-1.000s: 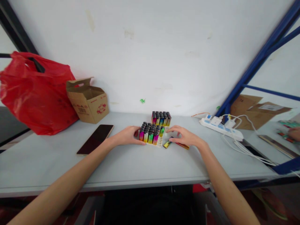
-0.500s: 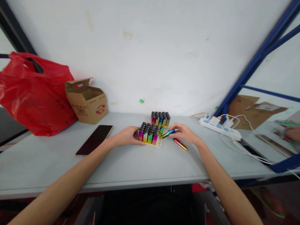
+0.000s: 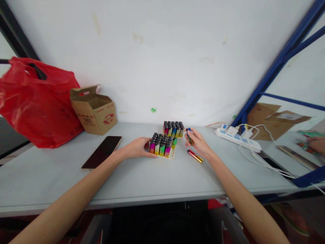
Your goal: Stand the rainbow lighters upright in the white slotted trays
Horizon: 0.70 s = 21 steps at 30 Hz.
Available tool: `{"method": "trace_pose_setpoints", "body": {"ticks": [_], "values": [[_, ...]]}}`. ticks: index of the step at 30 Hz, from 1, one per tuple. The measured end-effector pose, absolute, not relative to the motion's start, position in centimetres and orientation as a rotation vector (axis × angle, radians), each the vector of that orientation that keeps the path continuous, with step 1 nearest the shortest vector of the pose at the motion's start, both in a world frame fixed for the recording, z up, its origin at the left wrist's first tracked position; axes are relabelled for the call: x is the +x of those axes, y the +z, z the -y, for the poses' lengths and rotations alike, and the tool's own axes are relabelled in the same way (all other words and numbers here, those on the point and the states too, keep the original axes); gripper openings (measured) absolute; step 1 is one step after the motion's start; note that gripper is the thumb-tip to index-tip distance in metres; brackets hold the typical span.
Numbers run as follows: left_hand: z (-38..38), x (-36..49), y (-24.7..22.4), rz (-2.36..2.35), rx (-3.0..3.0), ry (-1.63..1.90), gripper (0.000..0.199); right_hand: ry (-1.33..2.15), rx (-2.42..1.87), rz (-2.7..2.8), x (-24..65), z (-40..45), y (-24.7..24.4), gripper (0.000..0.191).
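Note:
My left hand (image 3: 139, 147) grips the left side of a white lighter tray (image 3: 172, 154), thumb in front and fingers behind. Several shiny, multicoloured lighters (image 3: 162, 149) with black tops stand upright in it, while holes show along its right side. In my right hand (image 3: 198, 140), to the right of the tray, is a blue lighter (image 3: 189, 134), raised roughly upright between the fingers. Below that hand a red and gold lighter (image 3: 195, 156) lies on the table. Behind the tray stands a second group of upright lighters (image 3: 173, 129).
A phone (image 3: 103, 152) lies left on the table (image 3: 162, 179). Further back are an open cardboard box (image 3: 95, 117) and a red plastic bag (image 3: 40, 101). At right, a white power strip (image 3: 237, 139) trails cables beside a blue frame (image 3: 269, 78). Another person's hand (image 3: 317, 145) shows beyond it.
My right hand has drawn back from the tray, up and slightly right, turning the blue lighter from slanted to nearly upright. My left hand and the tray have stayed put.

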<state>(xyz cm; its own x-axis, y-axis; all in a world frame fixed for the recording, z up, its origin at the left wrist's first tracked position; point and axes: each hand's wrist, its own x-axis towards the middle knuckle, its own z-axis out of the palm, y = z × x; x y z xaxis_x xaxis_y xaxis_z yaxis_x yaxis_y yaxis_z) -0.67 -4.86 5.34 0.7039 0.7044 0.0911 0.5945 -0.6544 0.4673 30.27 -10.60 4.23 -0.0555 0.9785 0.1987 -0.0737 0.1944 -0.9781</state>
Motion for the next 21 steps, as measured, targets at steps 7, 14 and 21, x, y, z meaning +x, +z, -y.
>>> {"method": "trace_pose_setpoints", "body": {"ticks": [7, 14, 21], "values": [[5.0, -0.6, 5.5, -0.992, 2.497, 0.386, 0.062, 0.627, -1.339, 1.558, 29.3, 10.4, 2.9, 0.049], [5.0, -0.6, 5.5, -0.979, 2.502, 0.392, 0.064, 0.467, -1.439, 1.657, 28.7, 10.6, 2.6, 0.049], [4.9, -0.6, 5.3, -0.991, 2.485, 0.388, 0.065, 0.48, -1.357, 1.624, 28.4, 10.9, 3.0, 0.046]]}}
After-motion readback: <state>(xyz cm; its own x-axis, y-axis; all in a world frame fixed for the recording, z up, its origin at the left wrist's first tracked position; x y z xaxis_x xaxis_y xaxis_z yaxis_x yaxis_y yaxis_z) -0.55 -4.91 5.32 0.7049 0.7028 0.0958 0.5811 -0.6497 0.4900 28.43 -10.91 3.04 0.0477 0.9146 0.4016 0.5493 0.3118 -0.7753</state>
